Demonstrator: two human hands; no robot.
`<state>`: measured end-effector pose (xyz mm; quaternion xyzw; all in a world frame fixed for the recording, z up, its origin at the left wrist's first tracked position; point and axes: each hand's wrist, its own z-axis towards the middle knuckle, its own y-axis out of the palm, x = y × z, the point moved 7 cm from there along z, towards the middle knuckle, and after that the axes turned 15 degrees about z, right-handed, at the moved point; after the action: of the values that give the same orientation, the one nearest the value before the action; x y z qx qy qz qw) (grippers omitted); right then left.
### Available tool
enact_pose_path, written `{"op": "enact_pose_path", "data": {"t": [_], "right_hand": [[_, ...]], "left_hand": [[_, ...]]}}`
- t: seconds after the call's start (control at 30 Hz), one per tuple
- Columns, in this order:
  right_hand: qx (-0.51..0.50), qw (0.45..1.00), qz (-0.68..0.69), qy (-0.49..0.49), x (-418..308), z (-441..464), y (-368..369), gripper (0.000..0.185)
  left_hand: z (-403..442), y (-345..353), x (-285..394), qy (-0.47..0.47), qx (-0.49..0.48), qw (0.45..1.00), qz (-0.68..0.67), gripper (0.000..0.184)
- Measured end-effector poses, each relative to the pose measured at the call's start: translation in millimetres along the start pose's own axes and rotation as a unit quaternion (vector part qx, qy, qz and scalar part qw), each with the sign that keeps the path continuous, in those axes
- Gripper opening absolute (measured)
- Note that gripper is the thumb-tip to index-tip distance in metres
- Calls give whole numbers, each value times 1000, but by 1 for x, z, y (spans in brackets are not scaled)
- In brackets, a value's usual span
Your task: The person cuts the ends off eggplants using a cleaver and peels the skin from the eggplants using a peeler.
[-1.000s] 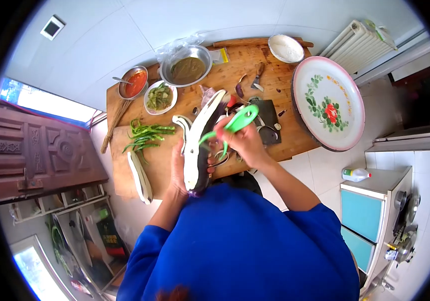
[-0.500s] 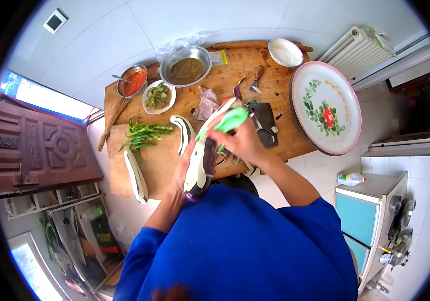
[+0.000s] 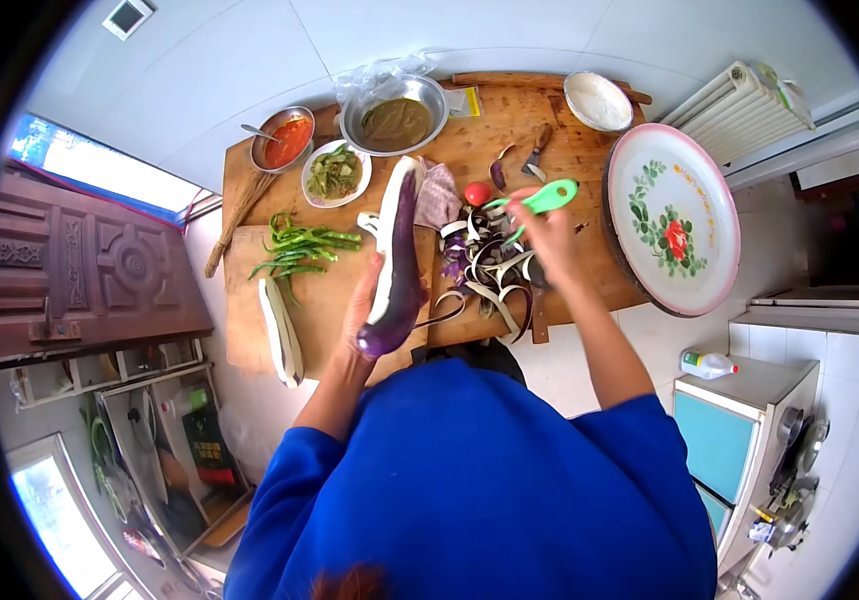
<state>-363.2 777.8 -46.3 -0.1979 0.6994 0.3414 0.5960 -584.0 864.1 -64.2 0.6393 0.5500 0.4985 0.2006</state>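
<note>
My left hand is wrapped round a partly peeled eggplant, with white flesh on its left side and purple skin on its right. The fingers of my right hand are closed on a green peeler, held right of the eggplant and apart from it. Beneath the peeler lies a pile of purple and white peels. A peeled eggplant rests on the cutting board, near a bunch of green peppers. Another peeled one is partly hidden behind the held eggplant.
Along the back stand a bowl of red sauce, a plate of greens, a metal bowl and a white bowl. A knife, a tomato and a cloth lie mid-table. A flowered tray is at right.
The eggplant has turned in my left hand, showing more purple skin. My right hand has moved right with the peeler, away from the eggplant, uncovering the peel pile.
</note>
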Motion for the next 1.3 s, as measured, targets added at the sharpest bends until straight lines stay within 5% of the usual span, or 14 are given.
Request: {"op": "enact_pose_path", "data": {"t": [0.13, 0.17, 0.27, 0.4, 0.47, 0.53, 0.67, 0.73, 0.8, 0.93, 1.03, 1.1, 1.13, 1.3], "right_hand": [[-125, 966, 211, 78, -33, -77, 105, 15], [-163, 972, 172, 10, -40, -88, 121, 13], [-205, 964, 8, -168, -52, -104, 142, 11], [-280, 959, 50, 2, -45, -85, 141, 10], [-344, 935, 42, -74, -52, -76, 145, 9], [-289, 957, 21, -28, -49, -43, 129, 9], [-233, 958, -7, -167, -40, 39, 85, 11], [-72, 964, -199, -163, -31, 69, 41, 13], [11, 882, -386, -271, -8, 80, -6, 17], [40, 865, -452, -214, 34, 57, -60, 19], [47, 828, -558, -10, 61, 40, -88, 19], [95, 979, -173, 53, 55, 22, -87, 16], [75, 995, -50, 40, 53, 13, -67, 12], [-174, 972, 141, 68, -21, -48, 73, 16]], "left_hand": [[4, 8, 3, -1, 20, 998, 62, 48], [-3, 24, 4, -18, -46, 998, 30, 54], [0, 24, -2, -20, 113, 993, 18, 60], [-9, 24, -6, -52, -15, 992, 110, 56], [-15, 25, -7, -48, -40, 995, 72, 52], [-27, 17, -10, -70, 25, 980, 184, 53], [-34, 20, -9, -109, -38, 980, 163, 53], [-24, -5, -6, -108, 10, 965, 237, 51], [-20, -27, -2, -116, 69, 949, 283, 50], [-7, -52, 40, 103, 201, 742, 631, 42], [-9, -48, 36, 3, 157, 867, 474, 45], [-3, -48, 21, -14, 116, 943, 312, 43], [-3, -43, 12, -25, 70, 987, 143, 41], [16, 12, 3, -34, 1, 984, 175, 53]]}}
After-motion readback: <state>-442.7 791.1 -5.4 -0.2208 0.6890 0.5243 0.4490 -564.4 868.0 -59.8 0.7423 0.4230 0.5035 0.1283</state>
